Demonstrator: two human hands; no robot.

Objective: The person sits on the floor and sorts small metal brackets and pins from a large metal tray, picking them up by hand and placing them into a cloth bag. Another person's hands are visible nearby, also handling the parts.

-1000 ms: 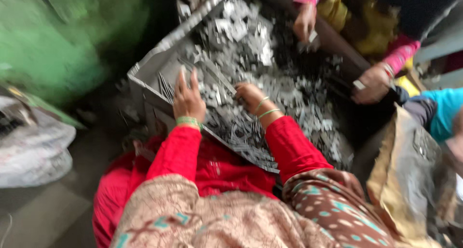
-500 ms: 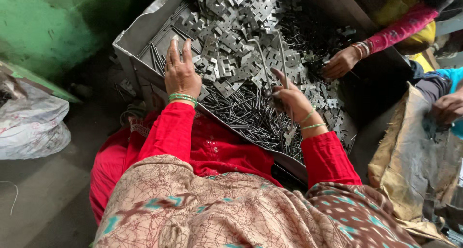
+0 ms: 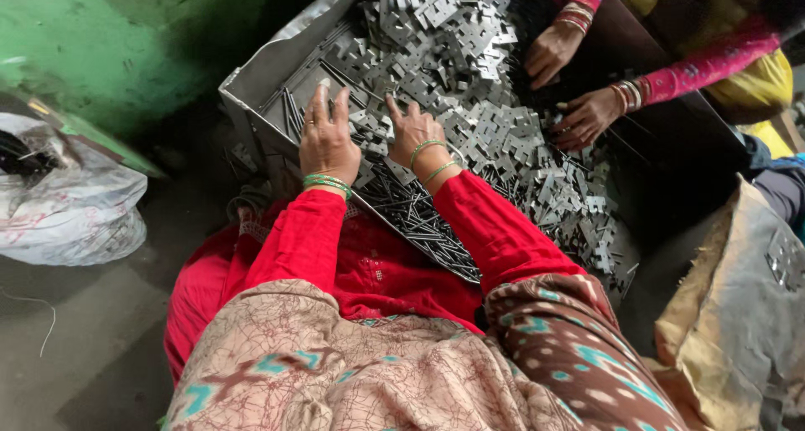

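A grey metal tray (image 3: 264, 75) holds a heap of small flat metal stampings (image 3: 470, 54) and a bed of thin dark metal rods (image 3: 411, 209) along its near side. My left hand (image 3: 325, 137) lies palm down on the rods and plates at the tray's near left, fingers spread. My right hand (image 3: 411, 129) rests just beside it on the stampings, fingers spread, palm down. Both wrists wear green bangles and red sleeves. Neither hand visibly grips a piece.
Two hands of another person (image 3: 549, 54) (image 3: 587, 116), in pink sleeves with bangles, work in the same heap at the far right. A white plastic sack (image 3: 71, 200) lies on the floor at left. A brown sack (image 3: 738, 314) sits at right. A green wall (image 3: 126, 37) is behind.
My right hand has moved left, close to my left hand. The view has shifted, so the tray sits further right and lower in the picture.
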